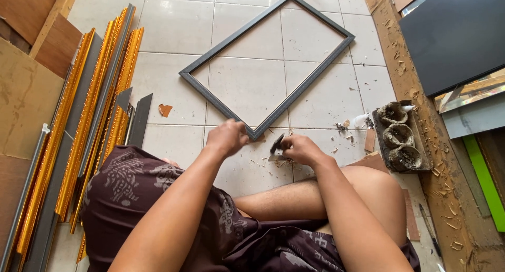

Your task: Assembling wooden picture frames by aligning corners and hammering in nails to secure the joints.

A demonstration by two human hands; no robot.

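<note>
Frame corner (256,131) of the dark grey picture frame lies on the floor tiles between your hands; left hand (227,138) curls closed over it, right hand (300,148) pinches a small dark tool (276,143) just beside.

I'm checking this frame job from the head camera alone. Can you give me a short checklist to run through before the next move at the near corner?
1. Left hand steadying the frame at its near corner: ok, it rests on that corner.
2. Right hand gripping the tool: ok, a small dark tool is in the fingers; its kind cannot be told.
3. Frame flat on the floor: ok, all four sides lie on the tiles.
4. Corner joint closed: cannot tell, the hand covers it.
5. Floor by the corner free of chips: not ok, wood chips lie scattered there.
6. Tray of cups within reach: ok, beside the right knee.
</note>
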